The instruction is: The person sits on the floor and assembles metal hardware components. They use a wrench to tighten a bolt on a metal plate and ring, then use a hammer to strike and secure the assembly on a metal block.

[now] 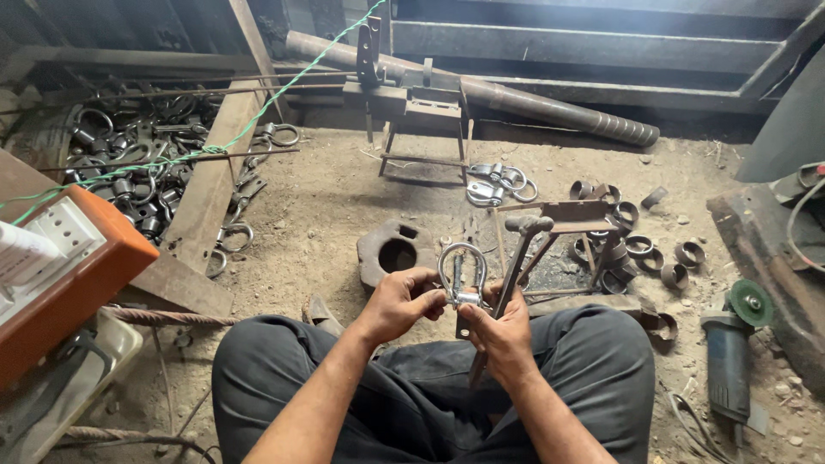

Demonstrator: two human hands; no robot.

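- Dusty dirt floor point(335, 206) lies ahead of both hands, mostly bare just beyond them, crowded at the sides.
- Far left of the hands, an orange box point(94, 275) sits by a wooden plank point(210, 185); behind the plank lies a heap of metal shackles point(129, 163), with a green rope point(215, 146) crossing above it.
- Just ahead of the left hand rests a heavy iron block point(391, 249) with a hole in it.
- Left hand point(400, 302) is curled, its fingertips pinching the side of a silver shackle point(462, 273).
- That shackle stands upright between the two hands, loop upward, shiny and U-shaped, with a dark flat strip through it.
- Right hand point(501, 333) is closed around the strip's lower part and a hammer point(516, 258) handle, over the person's crossed legs.
- Ahead and right of the right hand stands a small metal stand point(576, 219), with short metal rings point(644, 249) scattered round it.
- Far right lies an angle grinder point(730, 344) with a green disc.
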